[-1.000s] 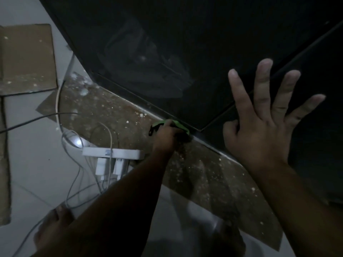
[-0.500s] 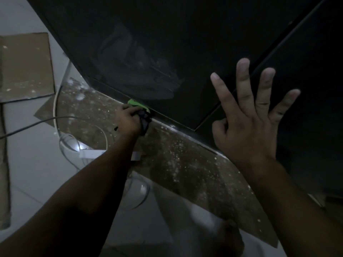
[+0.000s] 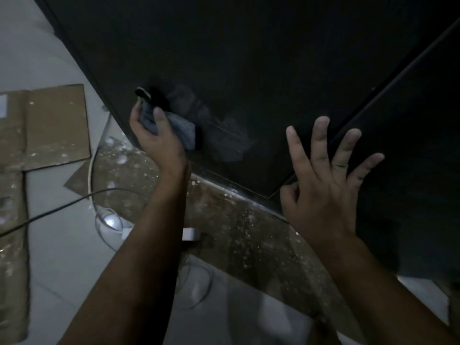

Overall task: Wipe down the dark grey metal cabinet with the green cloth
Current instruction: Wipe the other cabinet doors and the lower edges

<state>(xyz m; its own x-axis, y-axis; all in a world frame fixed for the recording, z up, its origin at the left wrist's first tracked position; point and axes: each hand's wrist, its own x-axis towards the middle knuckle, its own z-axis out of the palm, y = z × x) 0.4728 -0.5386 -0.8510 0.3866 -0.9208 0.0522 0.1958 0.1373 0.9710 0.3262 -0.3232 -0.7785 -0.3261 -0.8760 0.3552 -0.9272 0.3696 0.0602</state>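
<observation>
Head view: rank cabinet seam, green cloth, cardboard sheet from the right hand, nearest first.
1. Cabinet seam, under fingers of the right hand.
2. Green cloth, leftward, gripped by the left hand.
3. Cardboard sheet, far left.

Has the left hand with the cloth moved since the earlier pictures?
Yes: the left hand rose from the bottom edge of the cabinet onto its front.

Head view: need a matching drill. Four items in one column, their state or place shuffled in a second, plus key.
Items
1. left hand
2. right hand
3. flat brown cardboard sheet
4. dark grey metal cabinet

States or places
A. lies on the pale floor, far left
B. fingers spread, holding nothing
C. grips the crumpled cloth
D. fills the top of the view, with a smeared patch beside the cloth

Pairs: 1-C, 2-B, 3-A, 4-D
</observation>
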